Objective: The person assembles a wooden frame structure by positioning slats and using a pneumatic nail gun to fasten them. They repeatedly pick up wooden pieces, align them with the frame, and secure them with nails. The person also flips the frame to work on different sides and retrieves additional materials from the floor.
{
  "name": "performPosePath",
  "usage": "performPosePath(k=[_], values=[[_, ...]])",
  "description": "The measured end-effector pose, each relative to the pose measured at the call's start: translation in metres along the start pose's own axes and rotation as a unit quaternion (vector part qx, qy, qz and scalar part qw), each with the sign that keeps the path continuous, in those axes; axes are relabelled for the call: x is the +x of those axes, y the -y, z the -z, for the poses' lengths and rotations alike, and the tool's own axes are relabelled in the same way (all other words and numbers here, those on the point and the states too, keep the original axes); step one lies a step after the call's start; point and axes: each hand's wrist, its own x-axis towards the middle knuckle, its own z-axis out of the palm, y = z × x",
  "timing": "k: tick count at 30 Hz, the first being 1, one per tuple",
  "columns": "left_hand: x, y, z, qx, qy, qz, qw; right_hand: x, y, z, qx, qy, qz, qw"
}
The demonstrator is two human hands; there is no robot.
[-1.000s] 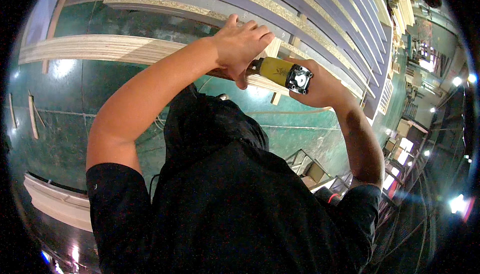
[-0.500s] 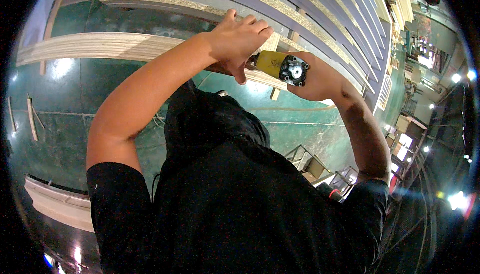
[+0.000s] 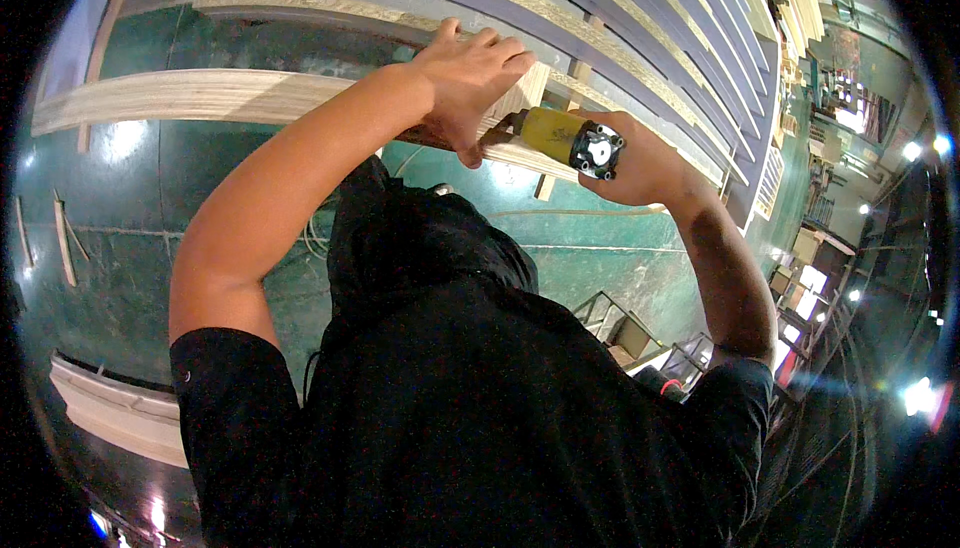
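My right hand (image 3: 645, 163) is closed round the grip of a yellow nail gun (image 3: 553, 135) with a black, bolted end cap. The gun's nose points left, over the light wooden beam (image 3: 210, 96) in front of me. My left hand (image 3: 470, 78) grips the same beam a little left of the nose, thumb on the near side and fingers bent over the far side. Part of the beam is hidden beneath that hand and forearm. Where exactly the nose meets the wood is hard to make out.
Beyond the beam runs a stack of grey-purple panels (image 3: 560, 8) with chipboard edges. Green floor (image 3: 600, 228) lies below, with a thin hose (image 3: 590, 213) across it. Wooden sticks (image 3: 65, 238) stand at left. A pale board stack (image 3: 120, 408) is at lower left.
The nail gun and my right hand have shifted slightly right. My left hand has slid a little left along the beam, widening the gap between it and the gun.
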Motion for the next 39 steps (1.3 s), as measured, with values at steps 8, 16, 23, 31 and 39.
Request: performPosePath(k=[8,16,23,31,39], values=[[0.003,-0.002,-0.003,0.021,0.006,0.014,1.0,-0.011,-0.006,0.001,-0.014,0.013,-0.057,0.998],[0.005,0.0,-0.014,0.046,-0.051,-0.001,0.998,-0.03,-0.034,-0.005,0.019,0.045,-0.057,0.997],[0.032,-0.024,0.014,0.067,-0.001,0.048,0.997,-0.153,-0.131,-0.02,0.022,0.112,-0.185,0.976],[0.182,-0.186,-0.048,0.065,-0.077,-0.074,0.992,-0.283,-0.264,-0.01,0.11,-0.047,-0.242,0.963],[0.313,-0.243,-0.095,0.066,0.023,-0.158,0.985,-0.313,-0.332,0.016,0.158,-0.108,-0.119,0.974]])
